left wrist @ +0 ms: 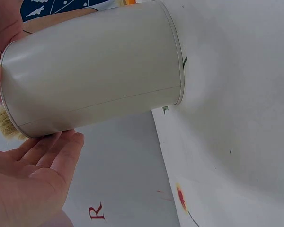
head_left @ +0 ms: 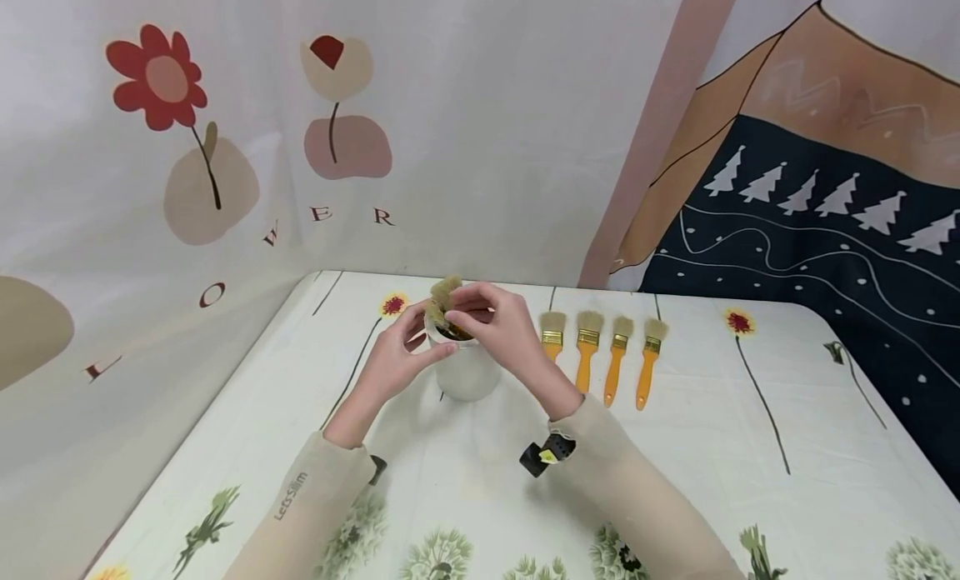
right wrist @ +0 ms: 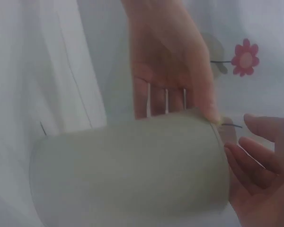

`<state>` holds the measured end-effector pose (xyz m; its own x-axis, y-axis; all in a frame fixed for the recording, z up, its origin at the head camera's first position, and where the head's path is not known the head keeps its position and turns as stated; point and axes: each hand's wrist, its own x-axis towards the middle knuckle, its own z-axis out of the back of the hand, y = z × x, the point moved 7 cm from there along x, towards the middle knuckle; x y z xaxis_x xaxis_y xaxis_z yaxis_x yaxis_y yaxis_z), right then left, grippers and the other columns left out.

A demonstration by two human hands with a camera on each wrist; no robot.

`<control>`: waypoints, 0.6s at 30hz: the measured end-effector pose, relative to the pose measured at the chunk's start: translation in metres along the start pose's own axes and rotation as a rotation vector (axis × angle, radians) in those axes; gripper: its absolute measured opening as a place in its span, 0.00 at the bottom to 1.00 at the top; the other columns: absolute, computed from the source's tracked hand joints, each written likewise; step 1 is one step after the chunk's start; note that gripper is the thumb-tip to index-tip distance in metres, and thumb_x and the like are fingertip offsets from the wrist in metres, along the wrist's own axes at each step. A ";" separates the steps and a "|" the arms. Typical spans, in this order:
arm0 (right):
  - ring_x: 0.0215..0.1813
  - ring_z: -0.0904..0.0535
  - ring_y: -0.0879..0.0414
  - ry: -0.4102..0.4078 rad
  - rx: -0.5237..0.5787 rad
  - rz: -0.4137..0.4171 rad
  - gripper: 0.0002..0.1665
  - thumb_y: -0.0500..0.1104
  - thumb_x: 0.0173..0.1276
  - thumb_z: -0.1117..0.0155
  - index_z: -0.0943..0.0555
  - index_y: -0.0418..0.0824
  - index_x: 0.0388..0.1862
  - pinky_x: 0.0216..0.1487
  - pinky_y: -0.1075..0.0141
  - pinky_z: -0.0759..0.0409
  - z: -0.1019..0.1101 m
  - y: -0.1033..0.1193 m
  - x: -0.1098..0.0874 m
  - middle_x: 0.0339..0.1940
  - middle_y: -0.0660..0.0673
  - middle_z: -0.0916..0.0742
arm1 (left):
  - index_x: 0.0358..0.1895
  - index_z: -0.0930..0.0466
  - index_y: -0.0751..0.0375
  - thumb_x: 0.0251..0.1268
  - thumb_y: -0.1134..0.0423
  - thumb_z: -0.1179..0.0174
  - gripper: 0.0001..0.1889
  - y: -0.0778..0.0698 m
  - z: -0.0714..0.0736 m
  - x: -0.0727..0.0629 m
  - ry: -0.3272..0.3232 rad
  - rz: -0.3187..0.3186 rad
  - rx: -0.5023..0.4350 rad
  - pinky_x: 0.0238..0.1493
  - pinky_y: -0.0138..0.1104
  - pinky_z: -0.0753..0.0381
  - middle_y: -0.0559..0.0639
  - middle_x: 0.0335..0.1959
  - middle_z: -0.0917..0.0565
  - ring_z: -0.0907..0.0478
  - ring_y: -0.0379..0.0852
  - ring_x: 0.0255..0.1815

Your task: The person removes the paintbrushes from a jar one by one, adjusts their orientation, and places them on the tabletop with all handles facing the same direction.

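Observation:
A white cylindrical container (head_left: 468, 372) stands upright on the table. My left hand (head_left: 397, 355) holds it at the rim, thumb in front and fingers along the far left side. Pale bristles of a paintbrush (head_left: 444, 297) stick out of its mouth; in the left wrist view they show past the rim (left wrist: 8, 125). My right hand (head_left: 506, 322) is over the mouth, fingers bent beside the bristles. In the right wrist view a gap shows between the thumb and fingers of the right hand (right wrist: 265, 175), with nothing seen in it. The inside of the container is mostly hidden.
Several paintbrushes (head_left: 615, 351) with orange handles lie in a row right of the container, bristles pointing away. A flower-printed cloth (head_left: 825, 480) covers the table. Printed curtains (head_left: 487, 147) hang behind its far edge.

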<state>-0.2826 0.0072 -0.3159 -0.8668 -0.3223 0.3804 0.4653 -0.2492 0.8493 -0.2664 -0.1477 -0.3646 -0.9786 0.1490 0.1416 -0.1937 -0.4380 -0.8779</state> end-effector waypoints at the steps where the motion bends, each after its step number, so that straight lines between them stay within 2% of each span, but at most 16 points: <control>1: 0.48 0.12 0.52 0.015 -0.019 0.003 0.15 0.40 0.66 0.29 0.16 0.36 0.49 0.50 0.71 0.13 -0.004 0.000 0.002 0.46 0.41 0.11 | 0.75 0.38 0.58 0.63 0.58 0.31 0.39 0.000 0.000 0.000 0.000 -0.007 -0.003 0.73 0.51 0.29 0.60 0.72 0.29 0.32 0.57 0.74; 6: 0.44 0.12 0.56 0.077 -0.216 0.007 0.19 0.47 0.63 0.26 0.16 0.39 0.49 0.45 0.73 0.13 -0.020 0.001 0.006 0.43 0.45 0.10 | 0.74 0.37 0.57 0.64 0.57 0.32 0.37 -0.001 0.000 -0.001 0.003 -0.016 0.002 0.73 0.51 0.28 0.58 0.72 0.28 0.32 0.56 0.74; 8: 0.43 0.13 0.58 0.085 -0.318 0.014 0.21 0.51 0.62 0.25 0.16 0.42 0.50 0.43 0.72 0.14 -0.024 0.002 0.007 0.43 0.47 0.10 | 0.74 0.38 0.56 0.65 0.57 0.32 0.37 0.000 0.000 -0.001 0.004 -0.015 0.012 0.73 0.51 0.28 0.58 0.71 0.28 0.32 0.56 0.74; 11: 0.42 0.13 0.58 0.084 -0.403 0.018 0.21 0.52 0.62 0.26 0.16 0.43 0.50 0.43 0.68 0.14 -0.026 0.001 0.009 0.42 0.49 0.10 | 0.75 0.38 0.56 0.65 0.58 0.33 0.37 0.001 0.000 -0.001 0.007 -0.012 0.010 0.73 0.50 0.28 0.58 0.71 0.28 0.32 0.56 0.74; 18: 0.41 0.12 0.58 0.093 -0.417 0.041 0.12 0.46 0.66 0.29 0.14 0.44 0.47 0.46 0.66 0.14 -0.023 -0.001 0.010 0.42 0.49 0.10 | 0.76 0.39 0.56 0.64 0.57 0.31 0.39 0.001 0.000 0.001 0.011 -0.015 -0.006 0.73 0.50 0.29 0.59 0.73 0.29 0.33 0.57 0.75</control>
<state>-0.2874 -0.0171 -0.3219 -0.8351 -0.4162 0.3598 0.5483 -0.5760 0.6063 -0.2679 -0.1480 -0.3657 -0.9749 0.1655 0.1492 -0.2076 -0.4304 -0.8784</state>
